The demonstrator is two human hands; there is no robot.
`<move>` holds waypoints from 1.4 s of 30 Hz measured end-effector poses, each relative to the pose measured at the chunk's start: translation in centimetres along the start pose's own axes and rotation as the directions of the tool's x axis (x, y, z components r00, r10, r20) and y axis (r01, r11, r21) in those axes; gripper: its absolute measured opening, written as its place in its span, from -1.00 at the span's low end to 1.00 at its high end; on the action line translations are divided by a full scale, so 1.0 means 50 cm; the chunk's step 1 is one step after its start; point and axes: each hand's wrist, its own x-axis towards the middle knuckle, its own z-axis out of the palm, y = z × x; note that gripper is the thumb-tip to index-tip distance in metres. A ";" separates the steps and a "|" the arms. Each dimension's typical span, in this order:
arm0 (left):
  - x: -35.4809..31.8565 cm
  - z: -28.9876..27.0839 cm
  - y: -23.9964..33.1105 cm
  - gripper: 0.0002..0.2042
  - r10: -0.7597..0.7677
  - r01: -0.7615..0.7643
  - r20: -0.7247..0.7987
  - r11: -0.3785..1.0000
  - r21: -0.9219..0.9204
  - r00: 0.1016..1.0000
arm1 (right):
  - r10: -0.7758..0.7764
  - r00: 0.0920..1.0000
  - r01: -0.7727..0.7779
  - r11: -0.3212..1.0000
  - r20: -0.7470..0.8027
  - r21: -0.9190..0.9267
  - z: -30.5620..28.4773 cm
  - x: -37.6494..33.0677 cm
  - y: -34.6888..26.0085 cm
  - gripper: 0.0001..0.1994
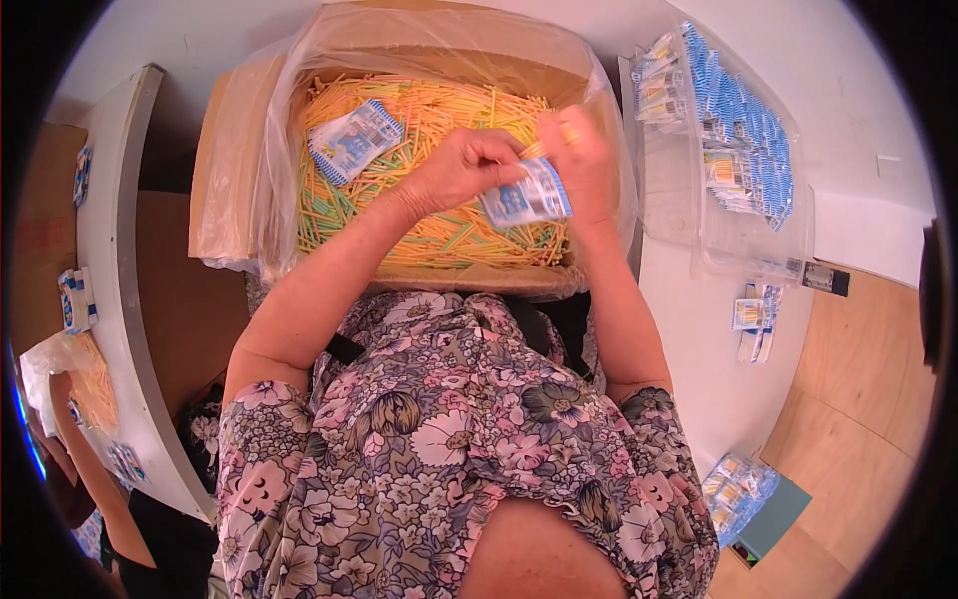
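Note:
Above a box full of thin yellow, orange and green sticks (439, 240), my left hand (461, 172) pinches a small blue-and-white plastic packet (527, 197) by its upper edge. Close beside it, my right hand (581, 160) is closed around a few yellow sticks (570, 133), which show between its fingers at the packet's top. That hand is slightly smeared by motion. Another blue-and-white packet (356, 143) lies on the loose sticks to the left of my left hand.
The sticks' cardboard box (228, 165) has a clear plastic liner. At right, a clear plastic bin (743, 245) holds many filled packets, with a few packets (755, 314) nearer me. A bag of packets (736, 494) sits lower right. Another person's arm (95, 464) is at far left.

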 end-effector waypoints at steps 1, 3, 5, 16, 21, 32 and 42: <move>0.000 -0.003 0.009 -0.89 -0.035 0.029 -0.129 0.999 -0.043 0.991 | 0.107 0.991 -0.104 0.994 -0.081 0.036 -0.028 0.010 -0.010 -0.78; -0.005 -0.011 0.018 -0.90 -0.074 0.052 -0.253 0.995 -0.090 0.965 | 0.215 0.964 -0.205 0.976 -0.158 0.077 -0.065 0.013 -0.017 -0.80; -0.008 -0.020 0.020 -0.90 -0.122 0.090 -0.288 0.988 -0.122 0.950 | 0.418 0.901 -0.430 0.833 0.114 0.349 -0.091 0.007 -0.020 -0.82; -0.003 -0.019 0.023 -0.89 -0.230 0.208 -0.183 0.969 -0.135 0.956 | 0.276 0.789 -0.385 0.919 0.548 0.091 -0.096 -0.031 -0.014 -0.83; 0.000 -0.016 0.023 -0.85 -0.239 0.211 -0.167 0.963 -0.167 0.957 | 0.306 0.804 -0.449 0.874 0.511 0.184 -0.088 -0.036 0.009 -0.84; 0.000 -0.020 0.007 -0.83 -0.190 0.203 -0.144 0.976 0.081 0.971 | 0.273 0.855 -0.370 0.917 0.442 0.151 -0.062 -0.042 0.002 -0.75; 0.002 -0.005 0.037 -0.85 -0.245 0.201 -0.224 0.959 -0.201 0.943 | 0.265 0.867 -0.395 0.882 0.423 0.256 -0.060 -0.050 -0.001 -0.76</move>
